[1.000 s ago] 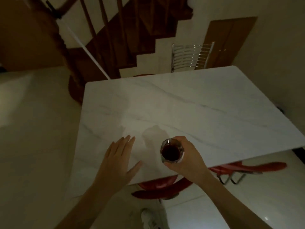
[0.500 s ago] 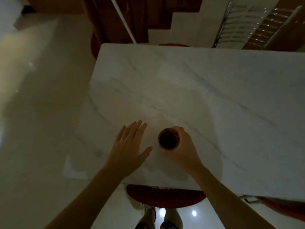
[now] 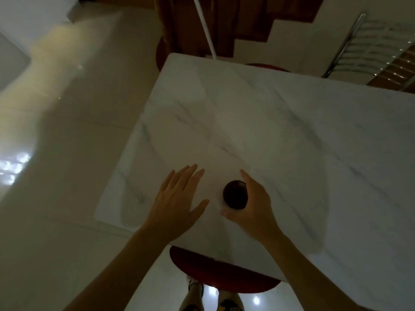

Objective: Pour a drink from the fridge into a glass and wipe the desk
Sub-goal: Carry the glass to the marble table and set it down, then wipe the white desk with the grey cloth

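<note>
A small glass (image 3: 235, 196) of dark drink stands on the white marble desk (image 3: 292, 135), close to its near edge. My right hand (image 3: 253, 203) curls around the glass from the right, with the thumb at its near side and the forefinger reaching past its far side. My left hand (image 3: 177, 203) lies flat on the desk just left of the glass, palm down and fingers spread, holding nothing. A narrow gap separates it from the glass.
A red stool (image 3: 222, 270) pokes out under the desk's near edge, above my feet. A metal chair (image 3: 368, 46) stands at the far right. A wooden staircase (image 3: 235, 21) and a white pole (image 3: 205, 25) lie beyond the far edge. Glossy floor spreads to the left.
The glass has come down from above the desk's edge onto the desktop, still in my right hand. My view has tilted further down. My left hand stayed flat on the desk.
</note>
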